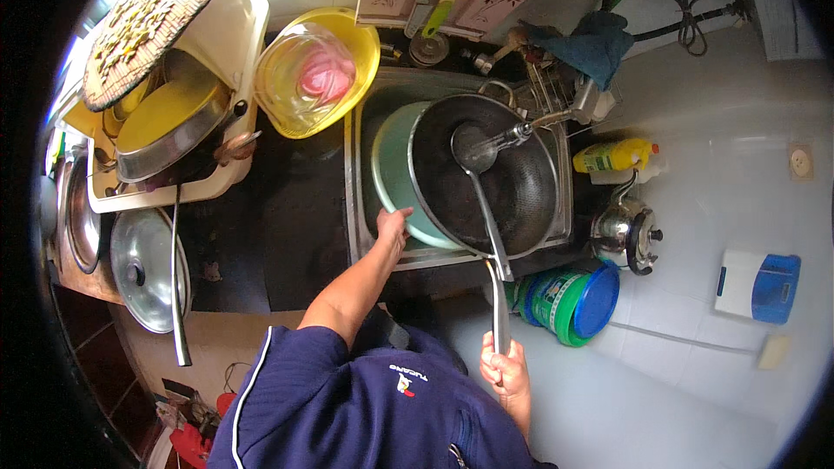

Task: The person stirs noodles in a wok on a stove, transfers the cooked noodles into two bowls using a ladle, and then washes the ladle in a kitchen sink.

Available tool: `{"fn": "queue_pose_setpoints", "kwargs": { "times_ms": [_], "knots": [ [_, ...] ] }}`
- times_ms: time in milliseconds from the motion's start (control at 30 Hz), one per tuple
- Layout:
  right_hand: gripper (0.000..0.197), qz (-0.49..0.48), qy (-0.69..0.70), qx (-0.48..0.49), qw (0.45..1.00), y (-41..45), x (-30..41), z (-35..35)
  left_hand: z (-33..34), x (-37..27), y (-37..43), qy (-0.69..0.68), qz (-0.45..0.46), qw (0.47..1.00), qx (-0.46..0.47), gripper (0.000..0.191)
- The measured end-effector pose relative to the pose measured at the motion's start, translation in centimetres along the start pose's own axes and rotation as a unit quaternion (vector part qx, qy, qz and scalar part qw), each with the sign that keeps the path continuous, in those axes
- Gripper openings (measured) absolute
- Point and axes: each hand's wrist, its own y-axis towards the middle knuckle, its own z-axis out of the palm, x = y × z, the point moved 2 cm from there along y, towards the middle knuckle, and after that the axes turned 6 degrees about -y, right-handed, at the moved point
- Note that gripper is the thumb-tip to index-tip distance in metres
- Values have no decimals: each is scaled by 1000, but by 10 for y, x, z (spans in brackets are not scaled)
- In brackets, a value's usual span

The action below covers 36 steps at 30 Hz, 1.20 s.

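My right hand [505,365] grips the long metal handle of a dark wok [528,208], whose inside has a fine textured pattern. The wok is over the sink, overlapping a pale green basin [394,163]. With my left hand [393,225] I hold the basin's near rim. A metal ladle [483,202] rests in the wok, its bowl under the faucet spout [515,135] and its handle lying across the near rim. Water appears to run from the spout onto the ladle's bowl. The wok hides much of the basin's right side.
Left of the steel sink [352,208] are a yellow bowl [365,58], a cream dish rack [251,163] with pans, and a glass lid [146,273]. To the right stand a yellow bottle [612,156], a steel kettle [616,228] and a green bucket [560,303] with a blue lid.
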Motion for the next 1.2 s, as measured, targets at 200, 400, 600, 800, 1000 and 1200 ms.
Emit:
{"fn": "queue_pose_setpoints", "kwargs": {
  "times_ms": [200,400,600,800,1000,1200],
  "knots": [
    [26,18,-60,37,997,22,20,-29,8,-1,-1,-26,23,998,-59,36],
    [26,43,-96,87,991,46,52,-63,15,-20,-8,-40,150,988,-19,30],
    [24,76,-209,159,962,66,99,-103,13,-47,-70,-27,204,978,-28,40],
    [24,94,-251,226,936,73,145,-136,-3,-53,-107,-12,252,967,-24,45],
    [28,122,-277,261,917,65,184,-151,-22,-67,-155,-46,291,953,-65,40],
    [31,122,-276,268,915,65,202,-153,-60,-61,-202,-103,279,950,-90,35]
  ]
}}
